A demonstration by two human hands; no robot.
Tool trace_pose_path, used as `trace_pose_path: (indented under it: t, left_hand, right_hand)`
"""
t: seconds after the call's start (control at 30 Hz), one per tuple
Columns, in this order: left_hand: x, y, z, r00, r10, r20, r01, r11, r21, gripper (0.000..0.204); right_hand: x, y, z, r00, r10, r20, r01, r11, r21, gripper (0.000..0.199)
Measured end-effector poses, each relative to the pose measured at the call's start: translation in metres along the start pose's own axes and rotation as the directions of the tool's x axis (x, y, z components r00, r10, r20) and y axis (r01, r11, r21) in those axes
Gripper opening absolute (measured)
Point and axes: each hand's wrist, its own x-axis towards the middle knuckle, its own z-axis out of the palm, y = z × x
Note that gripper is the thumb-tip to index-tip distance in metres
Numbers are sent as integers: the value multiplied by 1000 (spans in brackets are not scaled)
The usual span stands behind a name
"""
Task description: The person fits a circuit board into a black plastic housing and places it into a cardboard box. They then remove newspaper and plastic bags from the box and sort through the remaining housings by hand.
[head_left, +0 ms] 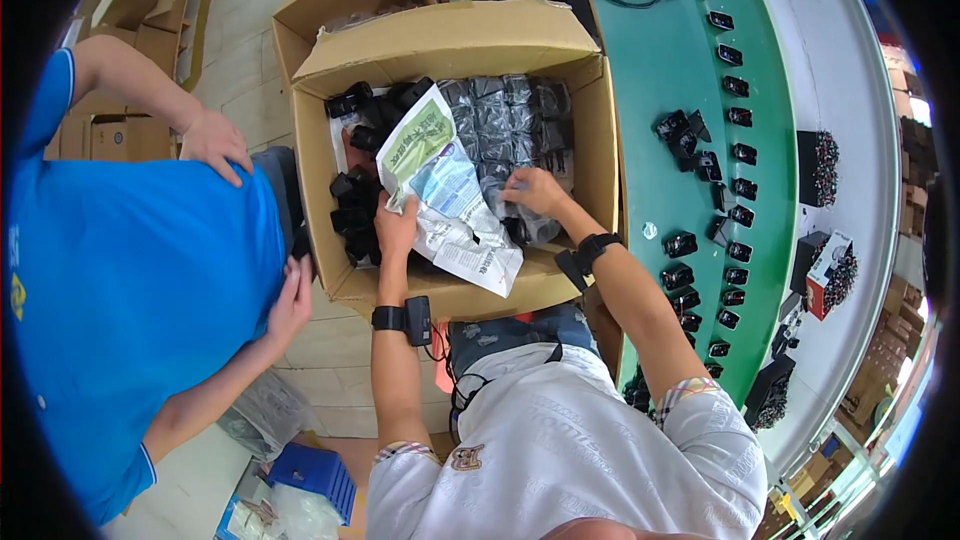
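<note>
A deep cardboard box [454, 52] stands open in front of me, holding black wrapped units and loose black units. My left hand [395, 227] grips the left edge of a crumpled white, green and blue printed plastic bag [445, 185], which lies slanted across the contents. Toward the box's right side, my right hand [538, 192] is closed on the top of a clear plastic bag [541, 230] with something dark in it. Rows of plastic-wrapped black units [492, 118] fill the far right part. Loose black units [352, 202] lie along the left wall, partly hidden by the printed bag.
A person in a blue shirt [150, 270] stands close at left, hands near the box. Along the right runs a green table [660, 60] with many small black devices [737, 117] in a line. A blue crate [313, 480] sits on the floor at lower left.
</note>
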Motion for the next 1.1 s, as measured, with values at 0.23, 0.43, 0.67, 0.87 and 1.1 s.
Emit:
trace_pose_path:
  t: [0.23,0.43,0.67,0.87,1.1]
  left_hand:
    - [2,4,0,1000,-1,-1,1,1000,8,40]
    - [4,3,2,1000,4,8,-4,1000,-13,41]
    - [2,11,8,1000,-6,27,7,999,-39,41]
    - [3,-4,3,1000,-1,-2,1,1000,3,42]
    - [3,11,1,1000,12,18,-12,1000,-9,40]
  right_hand:
    - [-12,10,-12,893,377,-245,-382,924,30,54]
    - [-6,16,19,893,344,-291,-374,926,-52,72]
    - [-7,31,34,811,576,-106,-466,744,478,31]
    - [-25,-19,10,907,414,-71,-219,610,761,18]
    - [-25,-6,-54,922,144,-360,-337,756,-561,16]
